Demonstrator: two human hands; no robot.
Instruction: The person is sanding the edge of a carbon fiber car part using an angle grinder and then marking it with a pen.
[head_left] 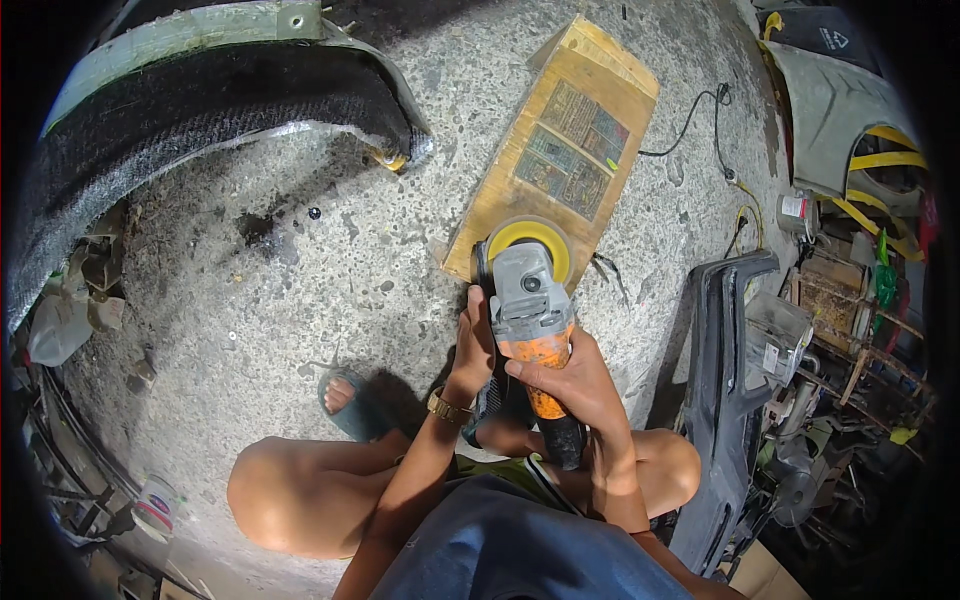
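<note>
An orange and grey angle grinder (540, 350) with a yellow disc (550, 245) is held in my right hand (575, 385), its fingers and thumb wrapped round the body. My left hand (470, 345) grips a long black piece (480, 260) just left of the grinder, mostly hidden behind it and the hand. The disc end is over the near end of a tilted plywood board (621, 110) with dark printed rectangles; whether the disc touches anything is unclear.
A large curved black and grey panel (250, 90) lies at upper left, a long dark trim piece (720, 370) at right. Grey body panels (830, 110), a metal rack with clutter (830, 290) and a black cable (690, 120) are rightward. A plastic jug (60, 330) is at left.
</note>
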